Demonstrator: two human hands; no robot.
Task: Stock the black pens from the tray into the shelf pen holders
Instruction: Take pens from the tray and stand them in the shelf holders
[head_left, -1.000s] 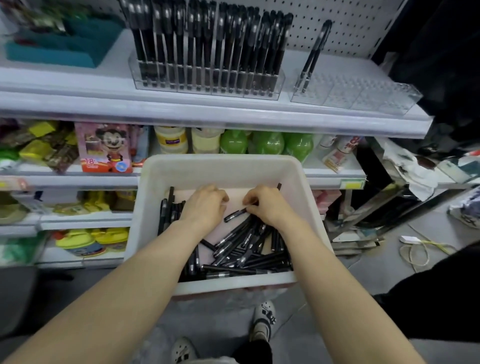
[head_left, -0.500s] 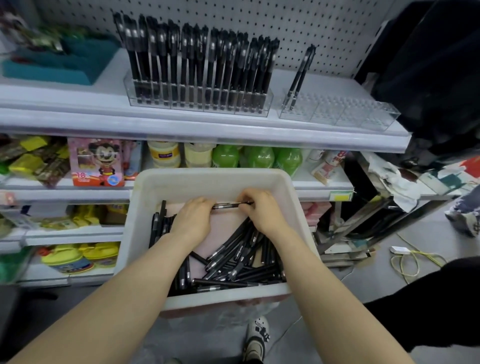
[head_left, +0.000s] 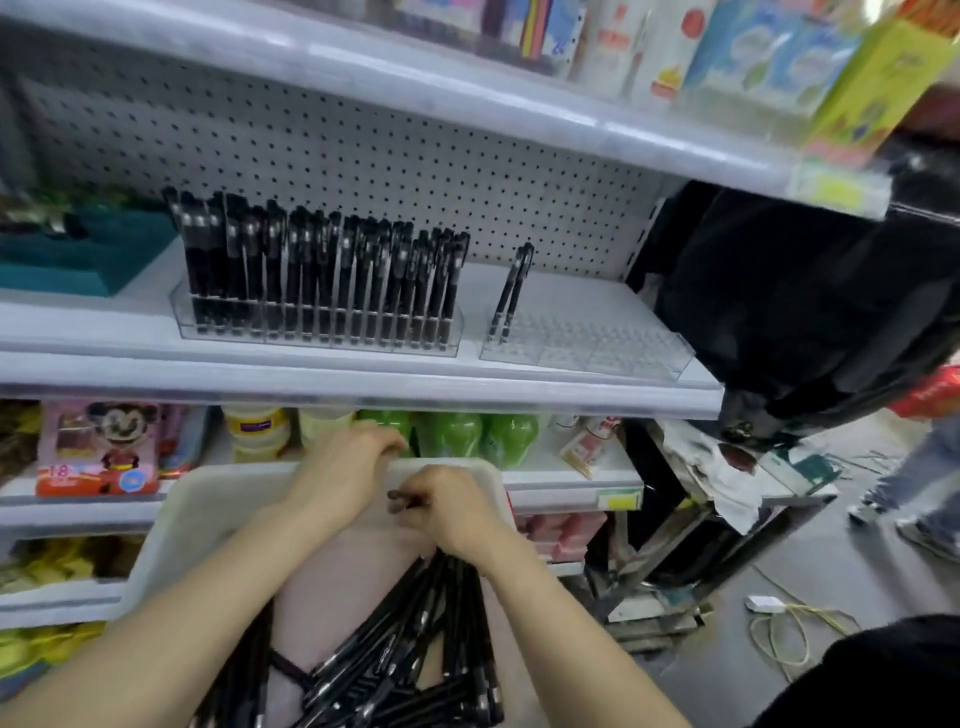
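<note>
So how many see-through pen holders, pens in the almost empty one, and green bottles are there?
Clear pen holders: 2
Pens in the almost empty holder: 2
Green bottles: 3
Total: 7

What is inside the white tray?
Loose black pens heaped on a pinkish liner. The right hand pinches one pen; both forearms hide part of the pile.
</note>
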